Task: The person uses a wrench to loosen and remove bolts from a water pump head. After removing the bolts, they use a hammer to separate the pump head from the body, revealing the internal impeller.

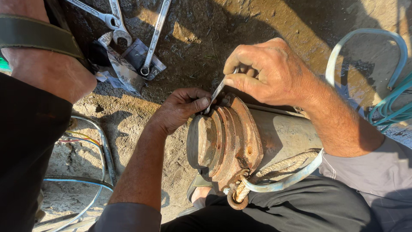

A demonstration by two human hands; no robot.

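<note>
Gripping one slim wrench (216,93), my right hand (270,71) pinches its upper end with closed fingers, while my left hand (180,108) presses thumb and curled fingers on its lower end at the flange. Its long axis slants from upper right down to lower left. One rusty cylindrical pump (240,141) lies across my lap, flanged end facing left. Three spare wrenches (128,25) rest on the ground (201,38) beside another person's knee (47,64).
</note>
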